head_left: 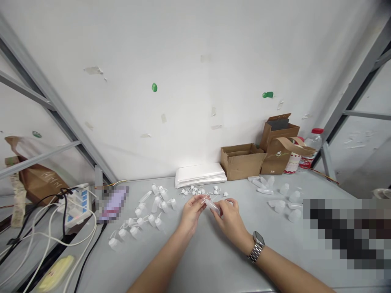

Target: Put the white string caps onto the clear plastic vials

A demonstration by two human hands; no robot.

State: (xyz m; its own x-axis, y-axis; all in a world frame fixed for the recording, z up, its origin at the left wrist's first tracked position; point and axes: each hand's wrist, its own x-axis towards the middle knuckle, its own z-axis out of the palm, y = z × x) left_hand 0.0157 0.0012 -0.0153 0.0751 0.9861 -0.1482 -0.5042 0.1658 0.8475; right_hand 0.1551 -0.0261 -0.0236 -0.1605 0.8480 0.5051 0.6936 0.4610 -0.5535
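Note:
In front of me, my right hand [229,217] is closed around the lower part of a small translucent plastic bottle [213,205], tilted. The fingers of my left hand [193,209] pinch a small white cap [205,199] at the bottle's upper left end; whether the cap is seated there I cannot tell. Several loose white caps [193,190] lie just beyond my hands. To the left stand and lie several capped bottles [133,231], their white caps on. On the right lie several translucent bottles [264,191] that look uncapped.
White flat packs [200,174] are stacked by the wall, beside an open cardboard box [243,162]. Brown paper bag [273,150] and red-capped bottle [314,142] stand at back right. Cables and a power strip [77,205] crowd the left, near a purple blurred item [114,203].

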